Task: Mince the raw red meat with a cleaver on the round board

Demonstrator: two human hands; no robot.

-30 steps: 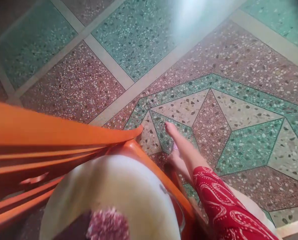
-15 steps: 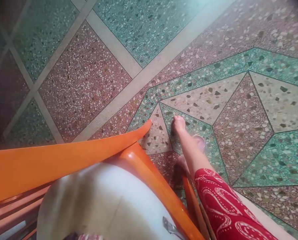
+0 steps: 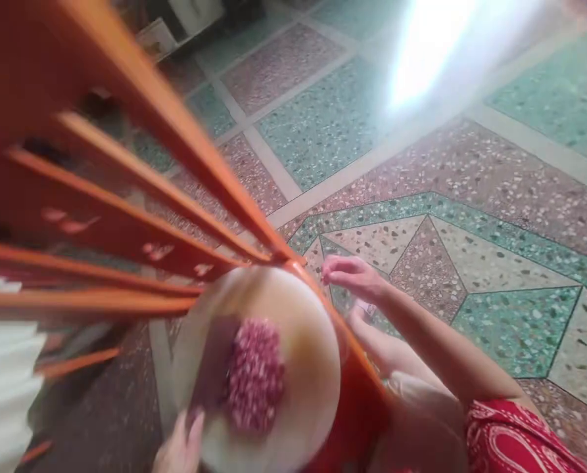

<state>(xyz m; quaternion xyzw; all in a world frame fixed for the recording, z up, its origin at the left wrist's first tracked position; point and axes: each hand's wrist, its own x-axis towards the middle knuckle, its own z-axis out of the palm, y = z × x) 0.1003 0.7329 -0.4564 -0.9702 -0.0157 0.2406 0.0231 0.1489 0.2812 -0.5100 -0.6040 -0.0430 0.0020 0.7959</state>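
Observation:
A round white board point(image 3: 313, 368) lies low in the view, bearing a heap of chopped red onion point(image 3: 256, 374). Beside the heap, on its left, is a dark flat shape point(image 3: 214, 368), blurred; whether it is a blade or a shadow I cannot tell. My left hand point(image 3: 179, 450) is at the board's lower left rim, thumb uppermost, its fingers smeared and partly out of frame. Beyond the orange wooden bar on the right, my right hand point(image 3: 350, 272) hangs over the floor, fingers loosely bent with a gap between them. Nothing shows in it.
Orange wooden slats point(image 3: 175, 197) of a piece of furniture fan out on the left. Below my right arm are a bare foot point(image 3: 365, 315) and leg. A white pleated thing point(image 3: 7, 387) is at the lower left. Patterned terrazzo floor point(image 3: 421, 157) spreads behind, with a bright glare.
The view has swung, bringing the onion heap and my left hand into sight. My right hand's fingers now show a gap. A small metal thing earlier at the board's right is no longer visible.

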